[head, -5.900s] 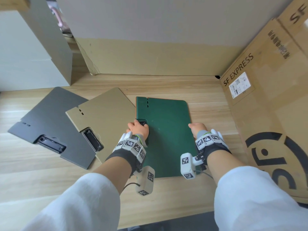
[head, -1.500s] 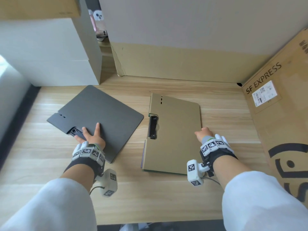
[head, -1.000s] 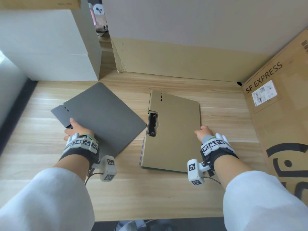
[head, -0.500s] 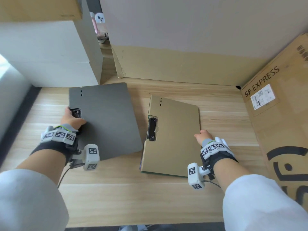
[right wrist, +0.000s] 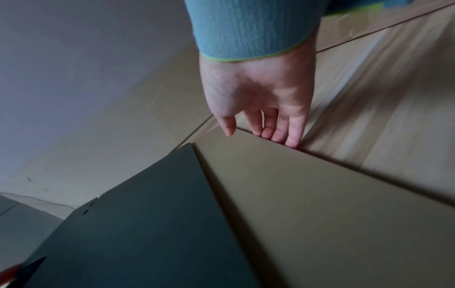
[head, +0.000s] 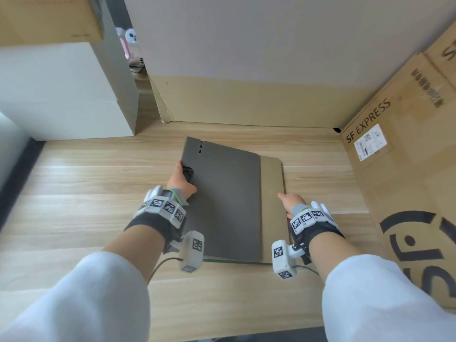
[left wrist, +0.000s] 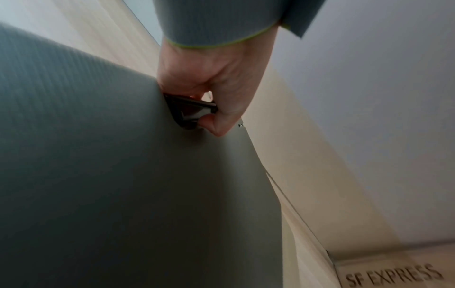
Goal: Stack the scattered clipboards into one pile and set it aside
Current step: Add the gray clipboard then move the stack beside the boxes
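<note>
Three clipboards are in sight, stacked on the wooden table (head: 81, 193): a grey clipboard (head: 227, 201) on top, a tan clipboard (head: 272, 191) under it showing as a strip along the right, and a green clipboard (head: 232, 261) visible only as a thin sliver at the near edge. The left hand (head: 181, 182) grips the grey clipboard at its left edge, thumb and curled fingers closed round the black clip (left wrist: 189, 109). The right hand (right wrist: 261, 97) has its fingers (right wrist: 280, 130) nearly straight, tips touching the tan clipboard's right edge, holding nothing. Cardboard boxes (head: 404, 134) stand on the right.
</note>
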A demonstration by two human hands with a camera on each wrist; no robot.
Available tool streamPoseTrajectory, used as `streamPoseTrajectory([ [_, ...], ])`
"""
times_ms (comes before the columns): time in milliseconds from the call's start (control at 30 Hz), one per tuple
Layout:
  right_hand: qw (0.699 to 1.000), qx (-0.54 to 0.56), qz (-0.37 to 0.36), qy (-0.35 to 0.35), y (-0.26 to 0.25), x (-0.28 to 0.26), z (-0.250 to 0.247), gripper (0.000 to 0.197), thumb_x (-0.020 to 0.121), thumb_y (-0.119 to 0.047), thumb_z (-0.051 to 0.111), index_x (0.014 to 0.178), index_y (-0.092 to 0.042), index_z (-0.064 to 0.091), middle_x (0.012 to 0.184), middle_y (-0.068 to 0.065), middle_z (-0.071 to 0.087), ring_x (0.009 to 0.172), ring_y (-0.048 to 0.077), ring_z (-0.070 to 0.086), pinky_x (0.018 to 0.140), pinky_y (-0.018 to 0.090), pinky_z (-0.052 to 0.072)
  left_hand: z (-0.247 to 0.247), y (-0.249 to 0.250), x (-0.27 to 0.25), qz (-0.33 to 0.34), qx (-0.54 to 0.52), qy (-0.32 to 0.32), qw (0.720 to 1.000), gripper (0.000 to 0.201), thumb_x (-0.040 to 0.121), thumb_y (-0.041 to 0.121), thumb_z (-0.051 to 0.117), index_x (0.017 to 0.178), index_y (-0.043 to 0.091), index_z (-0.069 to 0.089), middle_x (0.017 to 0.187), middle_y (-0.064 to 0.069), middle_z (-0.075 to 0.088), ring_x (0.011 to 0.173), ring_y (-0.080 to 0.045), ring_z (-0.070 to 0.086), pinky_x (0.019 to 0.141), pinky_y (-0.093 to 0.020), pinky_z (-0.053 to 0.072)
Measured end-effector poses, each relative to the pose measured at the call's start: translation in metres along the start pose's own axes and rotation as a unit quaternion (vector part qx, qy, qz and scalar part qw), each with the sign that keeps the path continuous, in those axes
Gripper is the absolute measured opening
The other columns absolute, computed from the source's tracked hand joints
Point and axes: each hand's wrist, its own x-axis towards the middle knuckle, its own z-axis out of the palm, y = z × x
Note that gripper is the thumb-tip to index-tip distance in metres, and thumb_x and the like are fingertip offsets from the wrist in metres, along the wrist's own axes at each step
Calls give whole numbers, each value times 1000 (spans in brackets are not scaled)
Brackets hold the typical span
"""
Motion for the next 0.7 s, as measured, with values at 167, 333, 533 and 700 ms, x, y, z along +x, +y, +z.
streamPoseTrajectory([
  [167,999,38,0,-15,2,-5,-3,54,93,-38,39,133,-3,48,138,16,49,126,37,47,108,44,38,42,16,-3,2,23,12,1000,89,83,0,53,153,27,5,132,-18,57,120,-38,56,99,-43,48],
  [333,999,44,2,-20,1,-8,-5,54,93,-39,39,134,-5,48,140,14,48,127,36,47,109,43,37,64,25,-7,5,51,-8,999,92,82,0,53,153,29,1,133,-17,56,119,-38,57,100,-44,48],
  [533,999,41,7,-18,-1,-10,-5,58,93,-41,38,133,-1,47,138,17,49,126,37,48,108,44,37,75,29,-15,-3,66,-11,998,93,85,0,52,153,27,-5,134,-19,56,121,-37,56,102,-41,46],
  [700,1000,19,17,-8,-2,-12,-7,60,92,-46,38,131,-1,49,118,17,59,115,33,56,100,36,41,78,30,-18,-4,67,-11,998,91,87,2,50,153,27,-7,132,-20,58,117,-38,58,99,-42,46],
])
